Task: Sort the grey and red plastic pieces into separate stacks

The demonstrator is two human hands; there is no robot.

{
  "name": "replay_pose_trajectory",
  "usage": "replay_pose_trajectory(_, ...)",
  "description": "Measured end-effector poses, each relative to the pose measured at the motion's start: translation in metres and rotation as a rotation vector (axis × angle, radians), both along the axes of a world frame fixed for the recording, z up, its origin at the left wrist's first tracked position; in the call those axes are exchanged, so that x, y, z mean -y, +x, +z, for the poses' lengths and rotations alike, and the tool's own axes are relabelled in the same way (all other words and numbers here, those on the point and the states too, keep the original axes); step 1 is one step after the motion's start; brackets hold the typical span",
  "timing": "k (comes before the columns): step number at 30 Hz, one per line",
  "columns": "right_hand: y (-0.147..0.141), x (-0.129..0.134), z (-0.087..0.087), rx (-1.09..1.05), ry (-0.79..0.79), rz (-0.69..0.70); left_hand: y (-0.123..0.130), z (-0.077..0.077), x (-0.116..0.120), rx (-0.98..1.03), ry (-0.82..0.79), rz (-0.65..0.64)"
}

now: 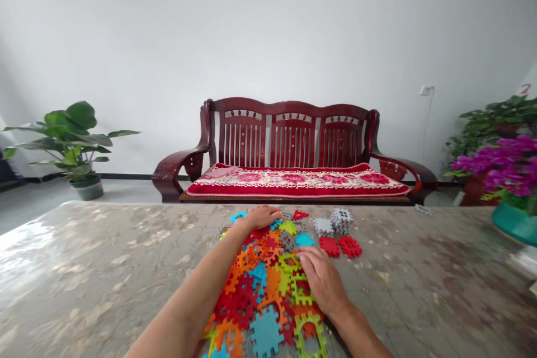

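A heap of interlocking plastic puzzle tiles (267,331) in blue, orange, red, lime green and grey spreads over the table before me. Across its far end reaches my left hand (262,216), fingers stretched to the right over red and blue tiles; nothing shows in its grasp. My right hand (324,281) rests along the right side of the heap, fingers loosely extended beside a blue tile (304,239) and a lime green frame tile (289,262). Its fingertips are partly hidden. Beyond it stand grey tile stacks (342,220), with red tiles (349,246) in front.
The patterned table (104,268) extends to both sides. One grey tile (423,210) lies near its far edge. On the right stands a teal pot (514,222) with purple flowers. Behind the table are a wooden bench (293,106) and a potted plant (86,187).
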State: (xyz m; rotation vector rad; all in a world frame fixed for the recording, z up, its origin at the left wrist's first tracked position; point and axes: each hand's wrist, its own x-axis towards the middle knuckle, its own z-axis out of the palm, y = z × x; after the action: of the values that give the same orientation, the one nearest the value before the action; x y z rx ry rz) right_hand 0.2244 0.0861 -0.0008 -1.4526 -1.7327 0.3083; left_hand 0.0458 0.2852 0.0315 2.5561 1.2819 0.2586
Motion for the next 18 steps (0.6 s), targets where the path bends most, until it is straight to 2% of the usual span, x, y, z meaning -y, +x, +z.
replay_pose_trajectory(4, -0.001, -0.001, 0.001, -0.023, 0.009, -0.010, 0.008, 0.010, 0.005, -0.002, 0.003, -0.009)
replay_pose_trajectory(8, -0.001, 0.000, 0.000, -0.012, 0.015, -0.030, 0.039, 0.014, 0.008, 0.001, 0.069, -0.019)
replay_pose_trajectory(13, 0.001, -0.001, -0.002, 0.008, 0.010, -0.036, 0.083, 0.009, 0.010, -0.059, 0.064, -0.150)
replay_pose_trajectory(18, 0.002, -0.003, -0.004, -0.031, 0.027, -0.056, 0.090, 0.002, 0.017, -0.108, 0.024, -0.284)
